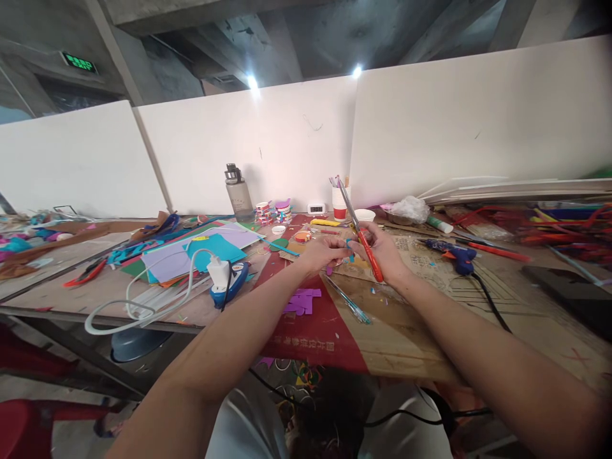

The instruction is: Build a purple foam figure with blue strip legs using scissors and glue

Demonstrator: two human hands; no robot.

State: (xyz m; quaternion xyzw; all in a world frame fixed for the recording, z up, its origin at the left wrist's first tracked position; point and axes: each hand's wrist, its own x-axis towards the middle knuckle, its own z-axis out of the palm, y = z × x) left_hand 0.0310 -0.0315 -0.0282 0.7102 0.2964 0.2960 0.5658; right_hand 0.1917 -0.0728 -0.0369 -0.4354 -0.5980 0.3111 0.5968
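My right hand [386, 254] is wrapped around red-handled scissors [366, 250], their metal blades pointing up and away from me. Its thumb and fingertips also meet a small blue piece [350, 250], perhaps paper. From the other side, my left hand [321, 255] pinches at this same blue piece, fingertips closed together. Below the hands, purple paper strips [302, 302] lie on the red part of the board. Beside them is a bundle of thin pens or sticks [351, 303] with teal ends. An orange round piece [303, 236] sits beyond my left hand.
A glue gun [456, 256] with a black cable lies at right. Coloured paper sheets [210, 252] and a blue power strip [229, 287] with white cables are at left. Behind stand a bottle [238, 199], a paper cup of pens [340, 207] and a small white clock [316, 209].
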